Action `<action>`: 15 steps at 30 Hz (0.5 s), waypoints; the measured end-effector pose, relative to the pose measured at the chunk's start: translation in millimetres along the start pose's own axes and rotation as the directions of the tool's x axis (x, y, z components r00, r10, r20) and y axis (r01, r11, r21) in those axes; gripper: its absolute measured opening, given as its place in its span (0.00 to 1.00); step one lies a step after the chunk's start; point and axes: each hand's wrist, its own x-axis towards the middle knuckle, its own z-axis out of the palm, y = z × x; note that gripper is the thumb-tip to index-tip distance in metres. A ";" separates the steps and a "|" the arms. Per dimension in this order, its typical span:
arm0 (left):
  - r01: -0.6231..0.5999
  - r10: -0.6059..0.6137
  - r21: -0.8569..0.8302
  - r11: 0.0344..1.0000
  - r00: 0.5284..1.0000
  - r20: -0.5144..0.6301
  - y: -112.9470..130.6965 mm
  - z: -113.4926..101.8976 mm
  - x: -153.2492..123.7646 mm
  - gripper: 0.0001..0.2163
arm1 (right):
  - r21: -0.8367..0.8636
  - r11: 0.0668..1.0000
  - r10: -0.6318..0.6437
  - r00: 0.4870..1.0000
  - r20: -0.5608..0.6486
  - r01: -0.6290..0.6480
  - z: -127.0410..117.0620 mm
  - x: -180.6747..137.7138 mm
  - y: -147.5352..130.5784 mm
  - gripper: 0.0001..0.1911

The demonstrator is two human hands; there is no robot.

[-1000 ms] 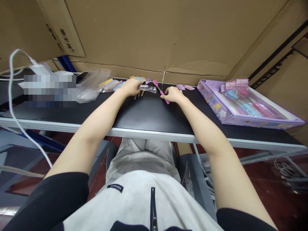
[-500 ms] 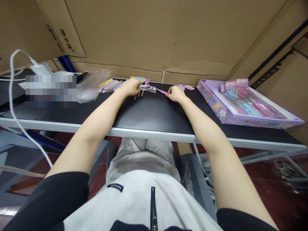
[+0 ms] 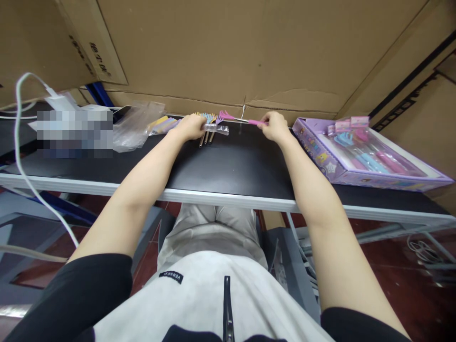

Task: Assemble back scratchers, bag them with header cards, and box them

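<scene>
The pink claw-headed rod (image 3: 255,122) is in your right hand (image 3: 276,126), its fingers closed on the end of the pink handle, so that the rod reaches leftward over the back part of the counter (image 3: 231,166) — claw toward your left side, bare metal shaft in the middle. Your left hand (image 3: 192,127) is clamped on a clear plastic sleeve (image 3: 219,128), which sticks out to the right from your fingers, just below the pink claw; whether the sleeve touches it, you cannot tell from here. Beside and partly behind that hand lies a group of claw-headed rods (image 3: 211,137), with yellow, blue and purple claws toward the back and metal shafts pointing toward you. Left of it sits a row of pastel handles (image 3: 166,125), yellow and purple among them, and next to these a heap of clear plastic bags (image 3: 137,126). Well over to your right, a purple display box (image 3: 333,173) stands open on the counter, with wrapped scratchers (image 3: 374,159) in pink and blue inside. Brown cardboard (image 3: 228,57) rises behind everything, and a white cable (image 3: 17,118) hangs down at the far left — near a patch too blurred to make out.
</scene>
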 end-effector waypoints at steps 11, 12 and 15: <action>0.022 -0.022 -0.025 0.999 0.999 -0.026 -13.1 6.4 3.8 0.11 | 0.331 0.940 -0.121 0.986 0.115 0.077 -37.7 -5.1 17.2 0.20; 0.023 -0.024 -0.026 0.999 0.999 -0.026 -13.5 6.6 3.7 0.10 | 0.332 0.940 -0.126 0.984 0.124 0.078 -38.0 -5.3 17.3 0.19; 0.008 -0.009 -0.027 1.000 0.999 -0.033 -14.6 7.0 3.8 0.10 | 0.309 0.949 -0.116 0.983 0.139 0.068 -38.9 -6.9 15.4 0.17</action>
